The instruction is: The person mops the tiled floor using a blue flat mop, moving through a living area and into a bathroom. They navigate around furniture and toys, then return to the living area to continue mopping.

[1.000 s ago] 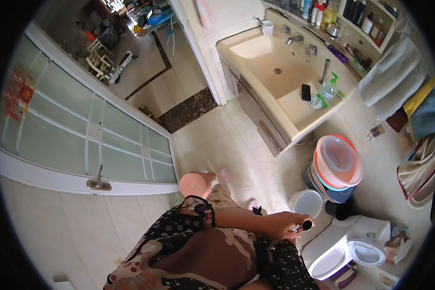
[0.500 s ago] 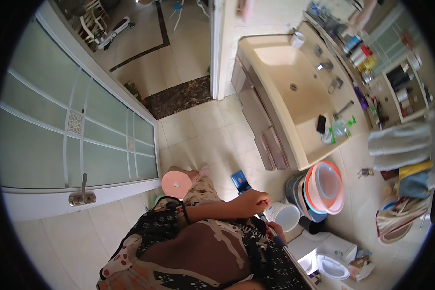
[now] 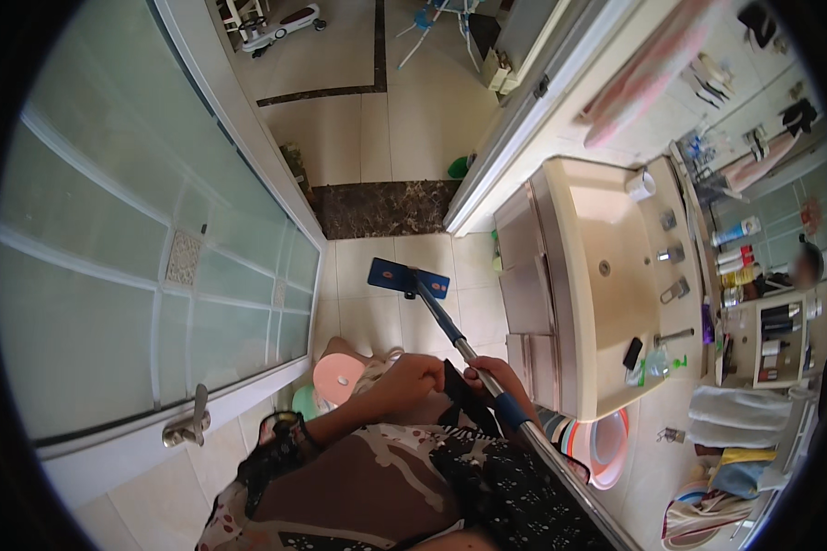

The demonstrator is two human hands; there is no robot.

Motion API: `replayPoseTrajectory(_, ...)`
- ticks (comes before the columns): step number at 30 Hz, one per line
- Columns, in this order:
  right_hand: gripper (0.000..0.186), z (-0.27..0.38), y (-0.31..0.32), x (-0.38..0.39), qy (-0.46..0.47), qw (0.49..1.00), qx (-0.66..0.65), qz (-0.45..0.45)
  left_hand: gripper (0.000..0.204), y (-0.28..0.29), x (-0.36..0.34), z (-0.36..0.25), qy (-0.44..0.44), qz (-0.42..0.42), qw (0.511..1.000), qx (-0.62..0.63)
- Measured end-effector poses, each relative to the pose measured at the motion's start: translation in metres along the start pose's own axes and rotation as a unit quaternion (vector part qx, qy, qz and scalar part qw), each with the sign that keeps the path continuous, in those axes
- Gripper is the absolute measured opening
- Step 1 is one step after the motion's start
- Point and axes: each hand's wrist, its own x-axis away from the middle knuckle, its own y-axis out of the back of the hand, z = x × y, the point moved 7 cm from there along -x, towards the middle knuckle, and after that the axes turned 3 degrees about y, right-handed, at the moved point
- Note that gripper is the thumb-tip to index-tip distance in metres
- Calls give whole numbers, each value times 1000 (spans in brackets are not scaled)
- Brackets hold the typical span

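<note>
A flat mop (image 3: 446, 323) with a silver and blue pole slants from the lower right up to the floor before me. Its blue rectangular head (image 3: 390, 274) lies on the tiles near the doorway. My right hand (image 3: 498, 375) is wrapped round the pole below the upper blue section. To its left, my left hand (image 3: 415, 376) is closed, apart from the pole, beside a strip of black cloth (image 3: 467, 397). Whether its curled fingers hold anything is hidden. My patterned clothing (image 3: 358, 487) fills the lower middle.
A frosted-glass door (image 3: 110, 266) stands at the left, and a dark stone threshold (image 3: 386, 209) crosses the doorway. The beige sink (image 3: 606, 211) and its cabinet stand at the right, stacked basins (image 3: 606, 450) below. A pink round stool (image 3: 338, 378) is close to my legs.
The mop head has moved forward from near my feet toward the doorway. My right hand has come up and forward with the pole; my left hand has shifted left. The view has turned.
</note>
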Motion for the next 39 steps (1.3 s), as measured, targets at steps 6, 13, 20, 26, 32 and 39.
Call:
replayPoseTrajectory(6, 14, 108, -50, -103, -10, 990, -31, 137, 16, 66, -22, 23, 74, -79, 993, 53)
replayPoseTrajectory(13, 12, 266, -112, -214, -68, 972, -26, 224, 18, 184, -117, 10, 140, -182, 972, 56)
replayPoseTrajectory(20, 18, 423, -178, -300, -50, 981, 25, 188, 20, 314, -234, -22, 147, -279, 948, 33)
replayPoseTrajectory(26, 19, 529, -220, -364, -9, 981, 57, 186, 22, 406, -315, -49, 138, -328, 934, 37)
replayPoseTrajectory(32, 19, 617, -272, -420, -26, 988, -5, 153, 19, 492, -396, -14, 176, -268, 947, 25)
replayPoseTrajectory(39, 23, 719, -344, -488, -54, 985, -93, 136, 15, 668, -579, -43, 52, -195, 975, -97)
